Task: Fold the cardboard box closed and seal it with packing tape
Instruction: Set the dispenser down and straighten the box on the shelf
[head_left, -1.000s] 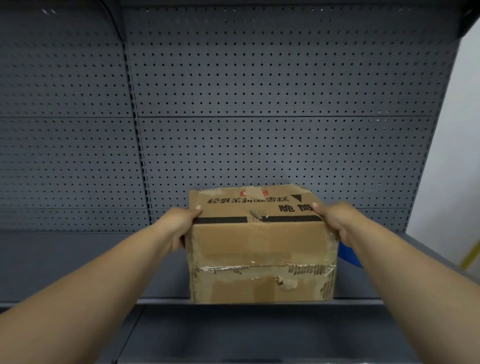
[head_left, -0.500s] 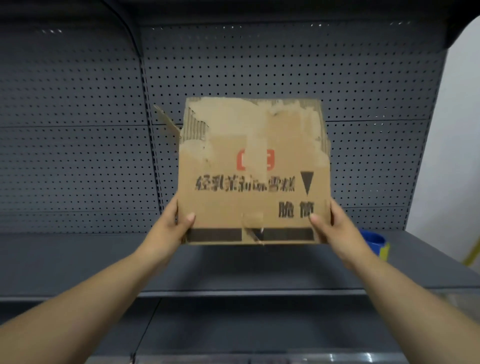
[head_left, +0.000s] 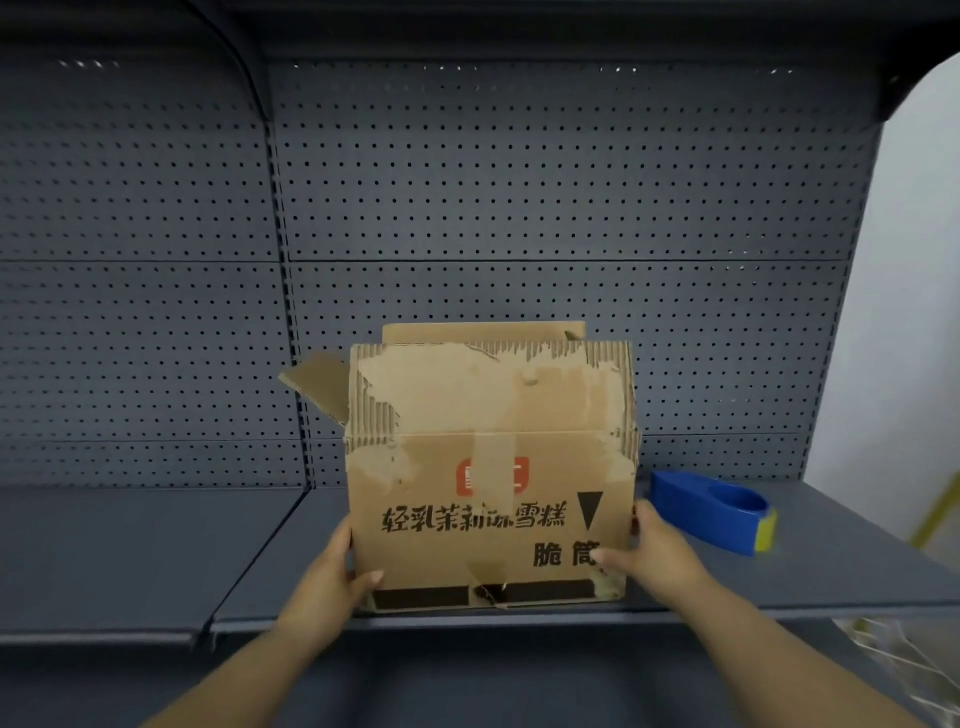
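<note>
**Cardboard box (head_left: 491, 499) upright on grey shelf (head_left: 156, 551)**

It stood at the shelf's front edge with the opening upward and flaps raised. The printed face was turned to the camera and the longer side ran left to right. The left hand (head_left: 332, 582) gripped the box's lower left edge and the right hand (head_left: 660, 556) its lower right edge, thumbs on the print. A blue tape dispenser (head_left: 711, 512) lay right of the box, apart.

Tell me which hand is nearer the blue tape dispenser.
Right. The right hand grips the cardboard box at its lower right edge, the blue tape dispenser just to its right. The left hand grips the lower left edge, the whole box between it and the dispenser.
</note>
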